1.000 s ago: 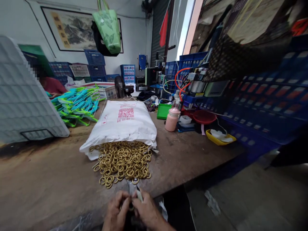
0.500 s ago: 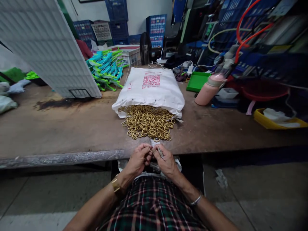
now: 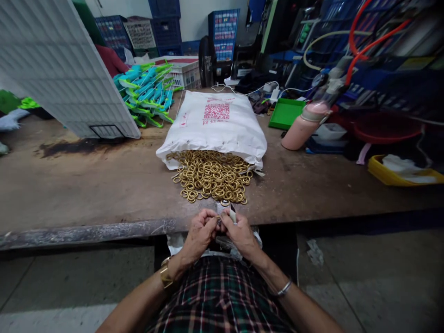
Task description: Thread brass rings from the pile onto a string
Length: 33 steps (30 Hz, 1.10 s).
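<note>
Spanning the view, counter [image 3: 90,185]: here it is, brown and worn, its front edge just ahead of the hands.
White sack [image 3: 204,125]: lying on the counter, mouth towards the wearer, gold rings [image 3: 211,178] spilling out in a heap.
White crate [image 3: 185,76]: beyond the sack, red showing along its top; the rest of its contents, I can't tell.
Left hand [image 3: 201,231]: coming in from the left, forearm angled inward, fingers curled, grip closed by thumb and fingertips on a small gold piece [image 3: 218,218].
Right hand [image 3: 241,233]: mirroring it from the right, thumb turned in, grip closed around a pale tool [image 3: 232,214], fingertips meeting the left's.
Change: half a second ago that tool sat lower against the fingers; now its dark tip pokes up above them! The hands stay together in nearly the same spot.
Yellow tray [image 3: 388,176]: far right, crumpled white material inside.
Pink bottle [image 3: 300,132]: right of the sack, just beside the green tray.
Green tray [image 3: 286,114]: shallow, its visible floor bare.
Pale tool: between right thumb and fingers, pointing towards the heap.
Small gold piece: pinched between both hands' fingertips, near the rings, its shape partly hidden.
</note>
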### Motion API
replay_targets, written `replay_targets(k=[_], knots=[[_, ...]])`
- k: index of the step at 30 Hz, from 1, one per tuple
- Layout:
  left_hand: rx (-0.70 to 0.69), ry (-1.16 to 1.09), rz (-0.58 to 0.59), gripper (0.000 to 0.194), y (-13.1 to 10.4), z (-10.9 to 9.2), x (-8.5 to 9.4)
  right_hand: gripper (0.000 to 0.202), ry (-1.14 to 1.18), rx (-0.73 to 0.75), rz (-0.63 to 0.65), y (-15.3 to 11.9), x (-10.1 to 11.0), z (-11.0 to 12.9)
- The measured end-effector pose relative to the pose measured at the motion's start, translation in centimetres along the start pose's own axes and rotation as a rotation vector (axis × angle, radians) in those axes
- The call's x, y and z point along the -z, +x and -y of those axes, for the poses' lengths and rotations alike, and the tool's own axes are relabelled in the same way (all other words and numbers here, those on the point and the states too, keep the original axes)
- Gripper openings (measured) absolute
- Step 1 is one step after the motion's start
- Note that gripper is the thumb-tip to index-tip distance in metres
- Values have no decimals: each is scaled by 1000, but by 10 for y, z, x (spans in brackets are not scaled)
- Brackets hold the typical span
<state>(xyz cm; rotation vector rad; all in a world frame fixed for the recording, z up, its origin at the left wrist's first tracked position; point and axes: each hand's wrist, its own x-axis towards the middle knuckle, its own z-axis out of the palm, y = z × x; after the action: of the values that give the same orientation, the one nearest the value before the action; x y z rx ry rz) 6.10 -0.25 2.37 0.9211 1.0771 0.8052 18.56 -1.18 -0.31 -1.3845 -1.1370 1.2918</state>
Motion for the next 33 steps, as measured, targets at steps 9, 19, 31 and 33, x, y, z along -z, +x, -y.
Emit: replay_targets(k=[9, 19, 31, 33], knots=[[43, 55, 79, 30, 1, -1, 1, 25, -139, 21, 34, 5, 5, 6], [0, -27, 134, 31, -4, 5, 7, 20, -368, 86, -48, 2, 12, 9], [-70, 26, 115, 30, -8, 6, 10, 24, -990, 274, 168, -9, 5, 9], [-62, 30, 121, 32, -8, 6, 12, 25, -1014, 261, 178, -9, 5, 10]])
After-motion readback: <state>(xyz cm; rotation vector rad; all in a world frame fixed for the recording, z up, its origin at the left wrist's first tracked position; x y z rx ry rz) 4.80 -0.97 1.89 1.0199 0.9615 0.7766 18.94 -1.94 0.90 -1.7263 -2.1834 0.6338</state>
